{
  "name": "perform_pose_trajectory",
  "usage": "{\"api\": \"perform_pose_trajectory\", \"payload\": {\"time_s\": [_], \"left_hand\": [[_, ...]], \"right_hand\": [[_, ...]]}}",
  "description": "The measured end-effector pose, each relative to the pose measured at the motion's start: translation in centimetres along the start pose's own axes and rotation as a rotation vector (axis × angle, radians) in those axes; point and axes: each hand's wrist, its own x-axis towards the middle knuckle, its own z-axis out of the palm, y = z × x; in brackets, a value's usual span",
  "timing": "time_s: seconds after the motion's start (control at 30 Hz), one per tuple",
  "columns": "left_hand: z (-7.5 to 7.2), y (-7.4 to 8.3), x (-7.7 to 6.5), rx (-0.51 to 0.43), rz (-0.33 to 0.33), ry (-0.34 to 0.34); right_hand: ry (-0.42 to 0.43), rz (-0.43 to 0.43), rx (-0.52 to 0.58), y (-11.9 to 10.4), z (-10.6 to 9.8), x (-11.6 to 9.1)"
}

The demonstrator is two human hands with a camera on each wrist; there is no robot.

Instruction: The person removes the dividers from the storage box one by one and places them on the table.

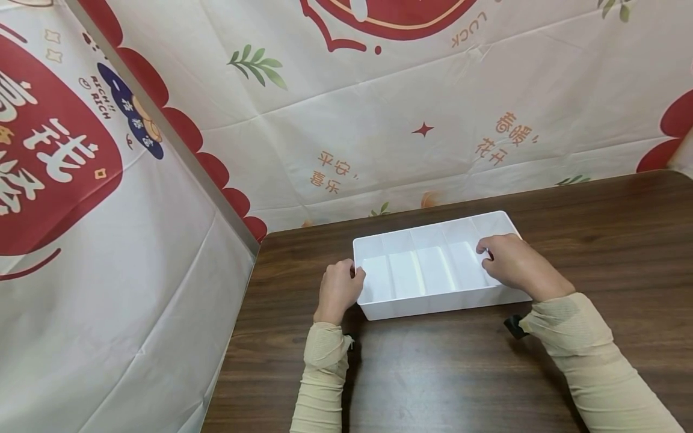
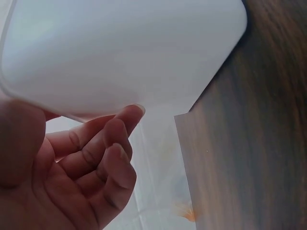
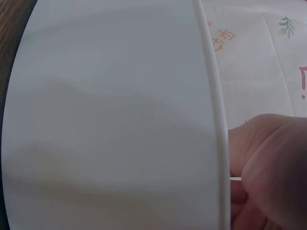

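Observation:
A long white tray (image 1: 433, 304) with several crosswise compartments sits on the brown table in the head view. My left hand (image 1: 338, 288) grips its left end, thumb over the rim and curled fingers outside. In the left wrist view, the fingers (image 2: 125, 115) bend beneath the white wall's edge. My right hand (image 1: 511, 261) reaches over the right end, thumb and forefinger curled inside by the rightmost divider. The right wrist view is mostly filled by the tray's smooth outer wall (image 3: 115, 115), with part of the right hand (image 3: 273, 163) behind the rim; its fingertips are hidden there.
The dark wood-grain table (image 1: 428, 373) spreads around the tray. A printed white cloth (image 1: 379, 120) hangs along the back edge, and another cloth (image 1: 157, 300) hangs at the left. A small black piece (image 1: 515, 326) shows under the right sleeve cuff.

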Motion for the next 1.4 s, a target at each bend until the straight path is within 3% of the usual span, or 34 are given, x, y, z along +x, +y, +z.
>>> {"api": "perform_pose_trajectory", "payload": {"time_s": [0.8, 1.4], "left_hand": [[-0.14, 0.24, 0.21, 0.009, -0.013, -0.02], [0.14, 0.09, 0.2, 0.037, -0.012, 0.004]], "right_hand": [[0.048, -0.008, -0.024, 0.24, 0.46, 0.42], [0.071, 0.003, -0.02, 0.4, 0.77, 0.51]]}}
